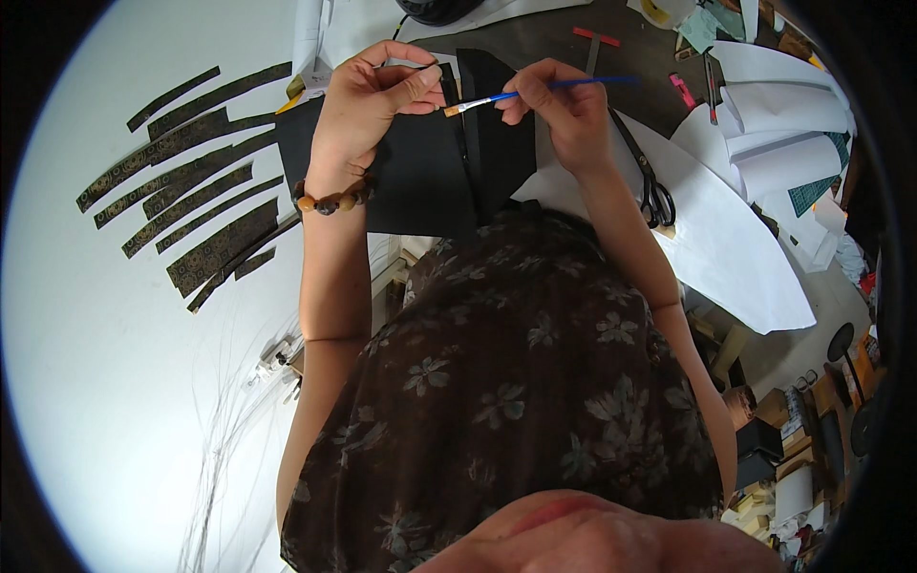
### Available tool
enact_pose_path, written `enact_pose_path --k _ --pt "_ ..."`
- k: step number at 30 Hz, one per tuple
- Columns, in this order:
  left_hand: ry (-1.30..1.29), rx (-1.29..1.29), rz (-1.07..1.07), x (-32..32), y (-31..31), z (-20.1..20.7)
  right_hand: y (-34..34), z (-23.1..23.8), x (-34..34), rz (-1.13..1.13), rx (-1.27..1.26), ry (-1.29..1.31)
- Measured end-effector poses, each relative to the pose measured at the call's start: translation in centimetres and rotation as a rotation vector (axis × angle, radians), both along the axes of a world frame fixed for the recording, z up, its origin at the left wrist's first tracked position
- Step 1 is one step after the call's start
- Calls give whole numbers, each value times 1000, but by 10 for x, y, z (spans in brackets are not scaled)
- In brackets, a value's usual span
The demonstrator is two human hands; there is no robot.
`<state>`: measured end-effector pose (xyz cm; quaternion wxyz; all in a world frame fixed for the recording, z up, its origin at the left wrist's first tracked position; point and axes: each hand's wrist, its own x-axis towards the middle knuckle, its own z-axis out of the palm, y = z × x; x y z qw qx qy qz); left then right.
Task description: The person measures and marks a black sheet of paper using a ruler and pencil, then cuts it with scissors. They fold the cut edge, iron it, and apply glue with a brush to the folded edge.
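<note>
My right hand point(571, 115) is closed around a slim paintbrush point(490, 98) with a blue handle and a pale tip, which points left. Between the thumb and fingers of my left hand point(358, 100) is a narrow black strip point(448, 84), pinched near its upper end. The bristles are close beside the strip; whether they touch it I cannot tell. Beneath both hands lie black sheets point(420, 186) with an angled piece point(508, 158) at the right. A beaded bracelet point(330, 204) circles my left wrist.
Several dark patterned strips point(196, 181) lie on the white surface at the left. Black-handled scissors point(655, 201) rest right of the black sheets, beside white paper point(716, 224). Rolled white sheets point(788, 167), a pink-handled tool point(682, 91) and a red-topped tool point(596, 40) are farther right.
</note>
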<state>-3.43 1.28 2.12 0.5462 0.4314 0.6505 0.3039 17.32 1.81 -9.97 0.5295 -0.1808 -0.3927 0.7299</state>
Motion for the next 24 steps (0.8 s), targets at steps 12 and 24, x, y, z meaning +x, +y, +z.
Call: enact_pose_path --k 12,24 --pt "0 -3 -4 -2 0 -2 6 1 -5 -36 -56 45" --pt "-20 1 -2 -2 0 -2 4 -4 -4 -68 -62 21"
